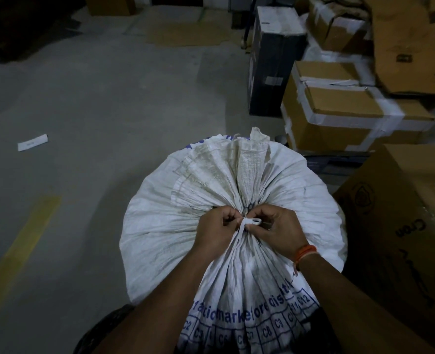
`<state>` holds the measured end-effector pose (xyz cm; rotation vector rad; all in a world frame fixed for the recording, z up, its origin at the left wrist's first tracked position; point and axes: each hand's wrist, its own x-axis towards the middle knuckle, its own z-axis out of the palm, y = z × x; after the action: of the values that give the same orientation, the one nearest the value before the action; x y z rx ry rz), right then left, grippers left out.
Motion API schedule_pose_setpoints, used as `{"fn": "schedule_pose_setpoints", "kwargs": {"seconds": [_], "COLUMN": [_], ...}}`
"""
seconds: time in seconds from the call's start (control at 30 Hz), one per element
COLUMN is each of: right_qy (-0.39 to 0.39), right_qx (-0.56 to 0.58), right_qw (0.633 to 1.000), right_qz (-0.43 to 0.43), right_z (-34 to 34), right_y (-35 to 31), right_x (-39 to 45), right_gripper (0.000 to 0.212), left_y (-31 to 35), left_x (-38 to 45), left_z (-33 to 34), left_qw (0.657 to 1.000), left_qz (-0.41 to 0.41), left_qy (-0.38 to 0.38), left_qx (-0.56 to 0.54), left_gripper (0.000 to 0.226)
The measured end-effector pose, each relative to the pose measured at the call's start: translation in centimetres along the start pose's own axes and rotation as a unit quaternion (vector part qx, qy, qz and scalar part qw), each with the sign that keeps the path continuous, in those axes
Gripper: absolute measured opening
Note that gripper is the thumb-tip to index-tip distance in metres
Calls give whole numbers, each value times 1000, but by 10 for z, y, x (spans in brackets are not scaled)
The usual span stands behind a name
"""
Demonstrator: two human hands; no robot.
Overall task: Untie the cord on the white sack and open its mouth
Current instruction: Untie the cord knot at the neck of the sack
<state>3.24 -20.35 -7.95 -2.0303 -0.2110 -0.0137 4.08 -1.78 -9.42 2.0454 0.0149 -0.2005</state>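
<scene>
Woven white sack, pleated neck; left hand and right hand fingers pinch flat cord.

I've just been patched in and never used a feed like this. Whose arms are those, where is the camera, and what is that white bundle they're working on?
There is no machine here: the arms belong to a person, and the single picture comes from a wide-angle camera worn on their head, looking forward and down. That is why both forearms enter from the bottom edge.

The bundle is a big white sack of woven material with blue printing, standing on a grey concrete floor. Its mouth is gathered into pleats and tied with a flat white cord.

The left hand and the right hand meet at the knot and pinch the cord. The knot looks still tied, and the mouth is shut.

To the right are stacked cardboard boxes, and a paper slip lies on the floor to the left.
</scene>
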Motion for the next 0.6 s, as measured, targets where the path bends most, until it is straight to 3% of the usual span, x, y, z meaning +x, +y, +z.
{"fn": "schedule_pose_setpoints", "kwargs": {"seconds": [0.6], "right_qy": [9], "right_qx": [-4], "right_qw": [1000], "right_qz": [1], "right_z": [2], "right_y": [1], "right_x": [0], "right_gripper": [19], "left_y": [2], "left_x": [-2], "left_z": [-10], "left_qw": [999], "left_qz": [-24], "left_qy": [13], "left_qx": [40], "left_gripper": [8]}}
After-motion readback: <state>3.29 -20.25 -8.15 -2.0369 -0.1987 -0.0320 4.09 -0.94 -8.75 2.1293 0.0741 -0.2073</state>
